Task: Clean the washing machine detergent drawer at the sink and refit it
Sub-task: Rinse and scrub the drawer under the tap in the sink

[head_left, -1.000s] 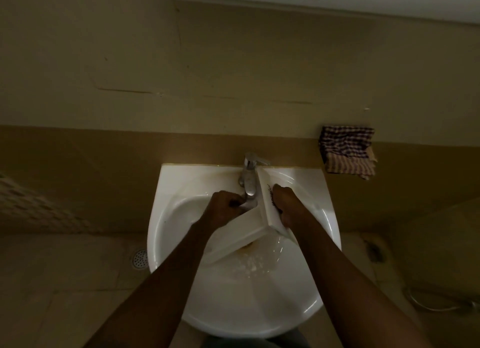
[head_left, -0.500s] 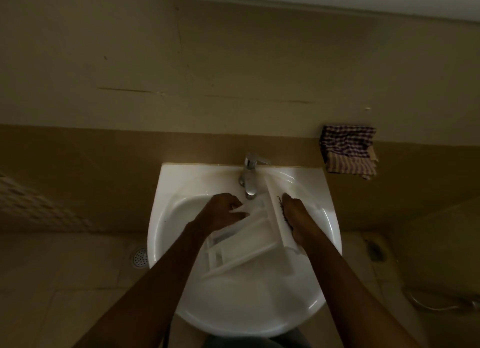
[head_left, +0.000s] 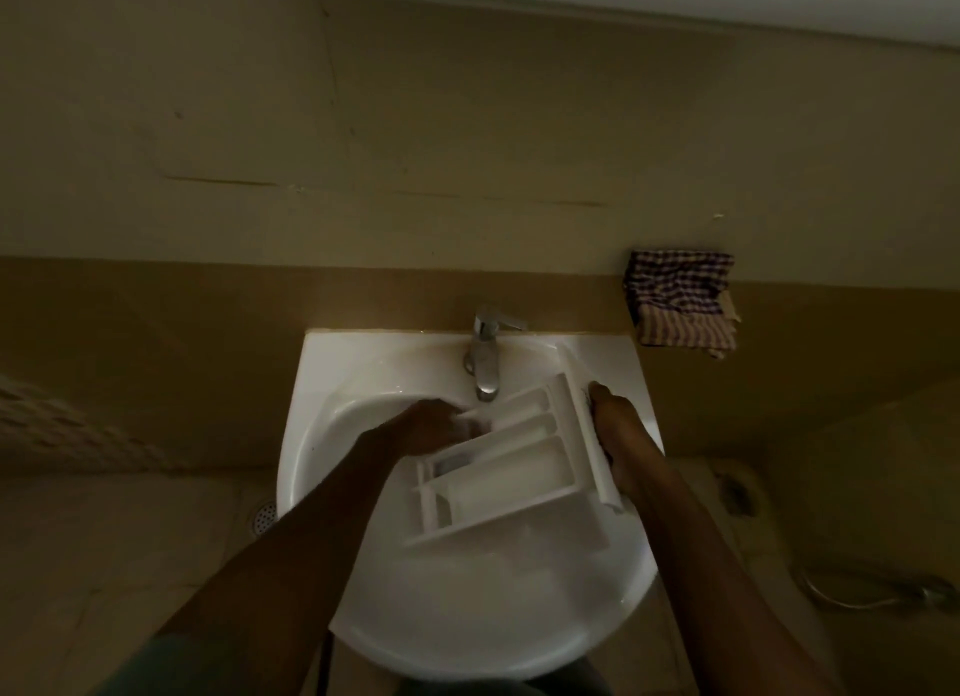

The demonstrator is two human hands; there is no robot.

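The white detergent drawer [head_left: 514, 467] lies over the white sink [head_left: 332, 383], its compartments facing up and its front panel to the right. My right hand [head_left: 618, 435] grips that front panel from the right side. My left hand [head_left: 436, 425] rests on the drawer's far left edge, just below the chrome tap [head_left: 485, 352]; it is blurred, with the fingers curled at the drawer's rim. Whether water runs from the tap is not clear.
A checked cloth [head_left: 680, 303] hangs on the wall right of the sink. A floor drain [head_left: 262, 519] sits on the tiles to the left. A hose with a spray head [head_left: 883, 594] lies on the floor at the right.
The drawer has turned from tilted on its side, pouring water, to lying with its compartments up. It has shifted right, and both hands moved with it.
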